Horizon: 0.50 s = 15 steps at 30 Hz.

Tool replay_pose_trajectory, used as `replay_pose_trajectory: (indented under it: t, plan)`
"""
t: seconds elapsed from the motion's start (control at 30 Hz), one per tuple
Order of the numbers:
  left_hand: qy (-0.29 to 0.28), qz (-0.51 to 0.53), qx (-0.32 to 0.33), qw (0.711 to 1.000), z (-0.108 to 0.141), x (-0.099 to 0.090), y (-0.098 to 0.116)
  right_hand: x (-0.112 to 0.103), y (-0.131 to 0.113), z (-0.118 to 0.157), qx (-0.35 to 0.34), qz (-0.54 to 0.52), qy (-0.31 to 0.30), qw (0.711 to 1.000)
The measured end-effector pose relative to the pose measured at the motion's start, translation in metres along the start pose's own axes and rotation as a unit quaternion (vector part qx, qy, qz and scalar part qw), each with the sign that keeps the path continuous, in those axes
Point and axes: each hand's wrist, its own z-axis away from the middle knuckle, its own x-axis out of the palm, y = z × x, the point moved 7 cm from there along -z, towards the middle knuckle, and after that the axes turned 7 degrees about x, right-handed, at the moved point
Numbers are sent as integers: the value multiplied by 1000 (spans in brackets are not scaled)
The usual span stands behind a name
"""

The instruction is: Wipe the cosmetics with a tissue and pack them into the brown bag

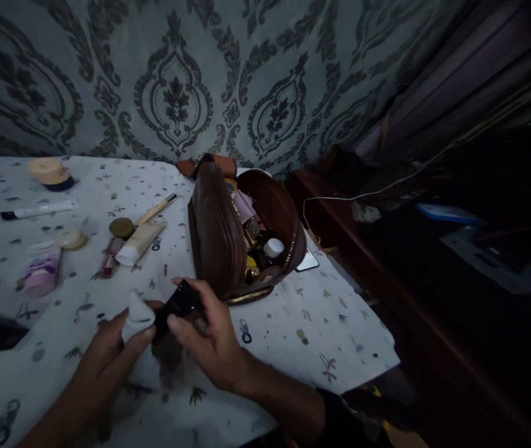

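My left hand (111, 351) is closed around a crumpled white cloth (138, 318), which may be a tissue or wipe. Between the thumb and fingers of my right hand (214, 339) is a small glossy black case (179, 306). The cloth is held up against the case's left end, and my fingers hide part of both. Just beyond my right hand stands a brown leather bag (216, 230), unzipped, with cosmetics inside, among them a white-lidded jar (273, 247).
Left of the bag lie a cream tube (142, 244), a lip gloss tube (110, 258), a brush (156, 210) and a purple-and-white tube (42, 269). Farther left are a white pen-like tube (39, 210) and a peach container (50, 173). A phone (308, 260) shows beside the bag.
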Motion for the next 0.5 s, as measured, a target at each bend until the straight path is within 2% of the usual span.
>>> replay_pose_trajectory:
  t: [0.1, 0.27, 0.33, 0.5]
  plan:
    - [-14, -1, 5, 1000, -1, 1, -2, -3, -4, 1, -22, -17, 13, 1000]
    - [-50, 11, -7, 999, -5, 1, 2, -7, -7, 6, -26, -87, -27, 995]
    - [-52, 16, -20, 998, -5, 3, 3, -21, -15, 11, -42, -96, -15, 994]
    - [-87, 39, -55, 994, 0, 22, -1, -73, -38, 30, -63, -107, 58, 991]
